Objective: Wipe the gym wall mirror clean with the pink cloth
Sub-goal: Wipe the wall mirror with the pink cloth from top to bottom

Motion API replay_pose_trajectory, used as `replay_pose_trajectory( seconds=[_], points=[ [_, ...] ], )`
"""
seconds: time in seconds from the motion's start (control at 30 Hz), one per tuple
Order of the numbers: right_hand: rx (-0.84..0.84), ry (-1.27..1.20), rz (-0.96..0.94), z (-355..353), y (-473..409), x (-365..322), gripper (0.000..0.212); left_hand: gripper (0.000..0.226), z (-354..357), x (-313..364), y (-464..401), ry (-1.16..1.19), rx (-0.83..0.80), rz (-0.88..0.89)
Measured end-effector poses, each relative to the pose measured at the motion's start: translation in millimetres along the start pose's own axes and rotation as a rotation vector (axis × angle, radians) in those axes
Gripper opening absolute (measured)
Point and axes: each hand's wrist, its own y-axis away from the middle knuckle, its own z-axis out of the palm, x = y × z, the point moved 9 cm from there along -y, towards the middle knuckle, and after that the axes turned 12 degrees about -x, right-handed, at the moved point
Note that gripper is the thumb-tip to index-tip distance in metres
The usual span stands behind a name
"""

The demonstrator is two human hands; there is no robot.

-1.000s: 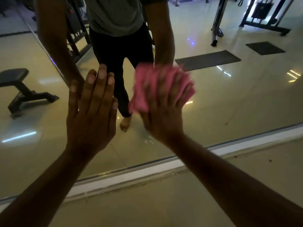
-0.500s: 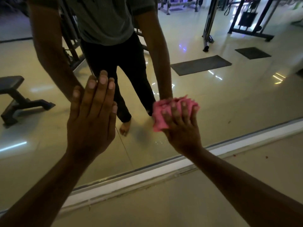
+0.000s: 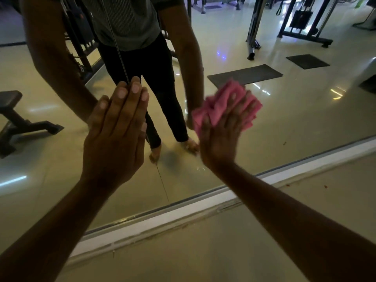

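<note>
2 hands on the mirror (image 3: 305, 123). L hand (image 3: 116, 137) flat, fingers straight & together, over mirror's vertical seam (image 3: 162, 184). R hand (image 3: 221, 135) presses 1 crumpled soft pink cloth (image 3: 219, 102) onto glass, fingers spread, just right of seam. White strip (image 3: 183, 212) under mirror. Reflected: 2 dark flat mats, 1 bench.

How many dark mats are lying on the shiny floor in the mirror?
2. A long dark rectangular floor mat reflects just above the pink cloth; a smaller dark mat lies farther right. More may be hidden outside the view.
</note>
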Motion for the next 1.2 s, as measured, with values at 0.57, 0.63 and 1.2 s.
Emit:
replay_pose_trajectory(
  seconds=[0.57,0.63,1.2],
  points=[
    [-0.259,0.183,-0.594,38,24,-129,0.083,0.066,-32,-43,28,-0.104,0.042,-0.149],
    [-0.333,0.285,-0.693,50,55,-97,0.087,0.065,-34,-45,28,-0.119,0.02,-0.13],
    [-0.146,0.279,-0.301,15,32,-92,0.08,0.066,-34,-95,75,-0.058,0.007,-0.122]
  ],
)
